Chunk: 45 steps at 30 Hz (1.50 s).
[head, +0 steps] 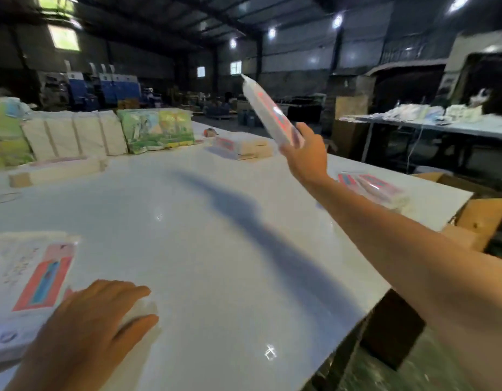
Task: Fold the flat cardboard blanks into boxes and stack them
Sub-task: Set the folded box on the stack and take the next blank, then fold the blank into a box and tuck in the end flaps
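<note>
My right hand [306, 149] is stretched far out over the white table [216, 235] and grips a folded white box with red print [268, 111], tilted up in the air. Below it, farther back, lies a stack of similar boxes [238, 145]. My left hand [94, 320] rests at the near left, its fingers over the corner of a pile of flat white-and-red blanks [32, 280]. Another small pile of red-printed boxes [376, 187] lies at the table's right edge, partly behind my forearm.
Bundles of pale and green-printed packs [103, 131] line the far left of the table, with a long flat bundle [58, 170] in front. Brown cartons [481, 210] stand off the right edge. A second table [441, 122] sits beyond.
</note>
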### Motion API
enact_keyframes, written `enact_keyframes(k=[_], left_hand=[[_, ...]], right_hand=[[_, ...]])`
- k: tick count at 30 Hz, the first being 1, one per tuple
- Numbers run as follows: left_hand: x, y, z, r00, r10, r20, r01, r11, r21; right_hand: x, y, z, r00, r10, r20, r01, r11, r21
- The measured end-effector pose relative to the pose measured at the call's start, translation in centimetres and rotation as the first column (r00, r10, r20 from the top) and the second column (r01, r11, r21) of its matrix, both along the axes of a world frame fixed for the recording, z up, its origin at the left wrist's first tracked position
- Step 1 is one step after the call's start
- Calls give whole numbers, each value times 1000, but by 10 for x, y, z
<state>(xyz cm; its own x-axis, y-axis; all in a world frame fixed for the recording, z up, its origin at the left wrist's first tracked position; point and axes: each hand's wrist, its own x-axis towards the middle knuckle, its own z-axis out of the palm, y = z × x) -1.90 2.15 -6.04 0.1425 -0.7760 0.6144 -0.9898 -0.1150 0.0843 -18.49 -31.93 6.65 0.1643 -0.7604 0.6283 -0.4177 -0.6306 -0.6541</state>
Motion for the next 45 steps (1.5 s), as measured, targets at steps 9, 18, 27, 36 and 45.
enact_keyframes(k=[9,18,27,36,45], left_hand=[[15,-12,-9,1000,13,-21,-10,988,154],[-17,-3,16,975,124,-187,-73,963,260],[-15,2,10,971,100,-217,-49,972,232],[-10,8,34,929,294,-224,-225,931,289],[85,83,70,267,963,28,-825,213,523]], right_hand=[[-162,-103,-74,655,-568,-499,691,718,91],[-44,-22,-2,958,-237,-160,192,948,-252],[72,175,-81,624,459,-632,-621,782,-45],[73,181,-108,591,487,-643,-665,745,-47],[76,181,-109,608,530,-591,-702,707,-89]])
